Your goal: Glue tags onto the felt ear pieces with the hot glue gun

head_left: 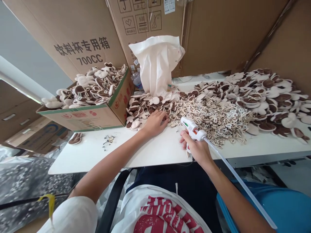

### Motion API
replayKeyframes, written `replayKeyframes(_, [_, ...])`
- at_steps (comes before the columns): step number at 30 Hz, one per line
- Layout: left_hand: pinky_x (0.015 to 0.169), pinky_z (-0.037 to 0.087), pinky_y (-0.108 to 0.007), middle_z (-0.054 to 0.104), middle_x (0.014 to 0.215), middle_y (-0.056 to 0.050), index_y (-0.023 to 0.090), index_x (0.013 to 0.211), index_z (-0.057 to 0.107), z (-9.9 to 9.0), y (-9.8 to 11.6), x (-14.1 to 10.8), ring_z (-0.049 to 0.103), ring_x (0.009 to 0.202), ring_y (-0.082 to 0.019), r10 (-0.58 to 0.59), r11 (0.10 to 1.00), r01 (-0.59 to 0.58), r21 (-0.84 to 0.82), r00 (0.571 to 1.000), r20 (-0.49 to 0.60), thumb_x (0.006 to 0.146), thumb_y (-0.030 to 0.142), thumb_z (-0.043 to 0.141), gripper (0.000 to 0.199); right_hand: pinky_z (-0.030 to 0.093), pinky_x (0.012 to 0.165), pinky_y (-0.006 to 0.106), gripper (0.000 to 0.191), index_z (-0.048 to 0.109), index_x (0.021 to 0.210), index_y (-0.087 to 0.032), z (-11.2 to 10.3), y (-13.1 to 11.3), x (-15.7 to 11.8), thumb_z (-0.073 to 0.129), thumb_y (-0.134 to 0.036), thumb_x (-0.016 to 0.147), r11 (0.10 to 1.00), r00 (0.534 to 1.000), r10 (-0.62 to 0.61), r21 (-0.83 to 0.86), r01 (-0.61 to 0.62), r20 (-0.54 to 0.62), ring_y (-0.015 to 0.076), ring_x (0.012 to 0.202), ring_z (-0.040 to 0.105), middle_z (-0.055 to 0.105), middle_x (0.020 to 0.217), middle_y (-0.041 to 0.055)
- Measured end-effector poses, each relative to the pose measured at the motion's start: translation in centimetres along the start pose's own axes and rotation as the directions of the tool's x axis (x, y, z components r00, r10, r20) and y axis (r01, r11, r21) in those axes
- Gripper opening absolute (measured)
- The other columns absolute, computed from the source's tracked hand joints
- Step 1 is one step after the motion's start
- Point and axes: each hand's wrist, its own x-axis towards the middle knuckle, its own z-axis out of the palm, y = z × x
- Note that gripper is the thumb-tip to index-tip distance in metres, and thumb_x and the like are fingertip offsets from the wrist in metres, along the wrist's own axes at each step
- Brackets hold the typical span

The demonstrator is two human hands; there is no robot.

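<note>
My right hand [196,147] is wrapped round the grip of a white hot glue gun [190,124]. A long translucent glue stick [240,181] runs out of the gun's back end, down to the right. My left hand [155,123] rests at the front edge of a pile of brown-and-white plush pieces [139,108], its fingers curled inward. Whatever those fingertips hold, if anything, is hidden. Just beyond the gun lies a heap of thin cream cord loops [209,119], some with small white tags.
A cardboard box [85,118] full of plush pieces stands left on the white table [155,152]. Another large plush pile [272,94] lies right. Behind are a white plastic bag [156,61] and tall cartons [216,35]. A blue tub [274,200] stands below right.
</note>
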Motion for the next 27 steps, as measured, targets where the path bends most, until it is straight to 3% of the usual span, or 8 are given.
replayKeyframes(27, [0.083,0.047,-0.037,0.068,0.094,-0.005,0.021,0.099,0.058,0.05,0.24,0.24,0.058,0.096,-0.025,-0.004,1.000,0.004,0.007,1.000,0.006,0.102,0.023,0.055,0.004,0.051,0.049,0.023,0.036,0.068,0.089,-0.020,-0.10,-0.15,0.13,0.067,-0.056,0.089,1.000,1.000,0.024,0.006,-0.024,-0.010,0.0144,0.052,0.062,0.070,0.067,0.0019])
